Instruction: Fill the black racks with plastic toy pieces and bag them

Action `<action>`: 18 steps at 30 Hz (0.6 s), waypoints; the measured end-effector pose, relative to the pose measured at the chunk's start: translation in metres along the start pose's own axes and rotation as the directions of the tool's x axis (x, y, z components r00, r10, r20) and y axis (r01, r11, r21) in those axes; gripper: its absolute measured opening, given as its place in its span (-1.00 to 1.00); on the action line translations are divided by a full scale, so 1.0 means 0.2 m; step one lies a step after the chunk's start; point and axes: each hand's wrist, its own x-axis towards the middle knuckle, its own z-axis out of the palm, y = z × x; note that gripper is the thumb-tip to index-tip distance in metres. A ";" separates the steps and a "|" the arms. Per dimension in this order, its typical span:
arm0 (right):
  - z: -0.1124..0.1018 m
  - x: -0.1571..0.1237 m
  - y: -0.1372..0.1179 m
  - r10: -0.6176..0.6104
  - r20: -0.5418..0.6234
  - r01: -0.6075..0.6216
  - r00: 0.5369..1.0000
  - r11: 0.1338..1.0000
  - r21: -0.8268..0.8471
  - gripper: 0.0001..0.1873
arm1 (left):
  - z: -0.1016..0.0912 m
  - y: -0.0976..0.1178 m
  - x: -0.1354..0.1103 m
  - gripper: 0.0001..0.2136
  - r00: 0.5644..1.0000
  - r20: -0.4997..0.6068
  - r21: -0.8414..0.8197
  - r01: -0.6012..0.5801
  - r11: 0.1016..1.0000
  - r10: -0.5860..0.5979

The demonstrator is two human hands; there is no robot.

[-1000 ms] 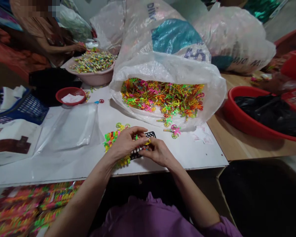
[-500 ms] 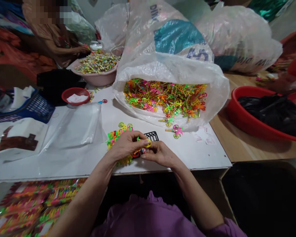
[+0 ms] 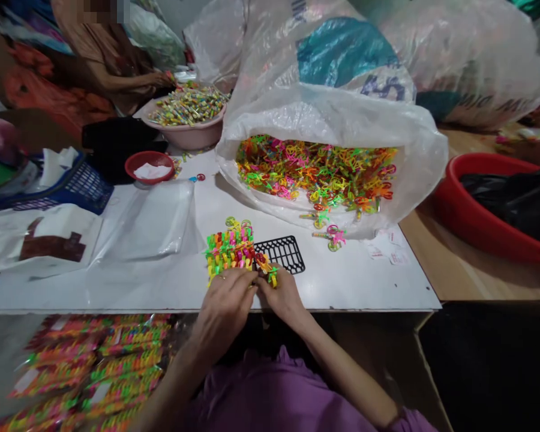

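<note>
A black plastic grid rack (image 3: pixel 292 255) lies on the white table, and rows of small bright plastic toys (image 3: pixel 229 249) cover its left part. My left hand (image 3: pixel 227 303) is at the front edge of these rows. Its fingers are pressed together beside my right fingertips, hiding whatever lies between them. In my right hand (image 3: pixel 285 297), fingers closed, are a few small plastic toys (image 3: pixel 270 273) in orange, green and yellow, just over the rack's near edge. Behind, a large white woven sack (image 3: pixel 261 120) opens toward me, filled with many loose toys of this kind (image 3: pixel 315 168).
A pink basin (image 3: pixel 193 137) of small wrapped pieces, a red bowl (image 3: pixel 150 173), clear plastic bags (image 3: pixel 148 222) and a blue basket (image 3: pixel 87 186) are left. A red tub (image 3: pixel 454 210) stands right. Packed bags (image 3: pixel 126 366) lie below the table. Another person's arm (image 3: pixel 126 81) shows behind.
Both hands have come down and nearer to me, uncovering the rack and the rows of toys. The toys in my right hand moved along. The whole view has shifted slightly.
</note>
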 end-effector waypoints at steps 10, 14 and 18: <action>0.04 -0.01 0.09 -0.165 0.014 0.165 0.986 0.970 -0.177 -0.86 | 0.09 -0.01 0.01 -0.78 0.999 -0.030 0.001 -0.039 0.999 0.039; 0.00 -0.02 0.05 -0.154 0.096 0.174 0.983 0.947 -0.270 -0.84 | 0.09 -0.01 0.01 -0.73 1.000 -0.012 -0.006 -0.011 1.000 0.011; -0.03 0.03 -0.01 -0.080 0.270 0.190 0.960 0.890 -0.414 -0.82 | 0.09 -0.02 0.04 -0.80 0.996 0.021 0.047 -0.087 0.995 0.086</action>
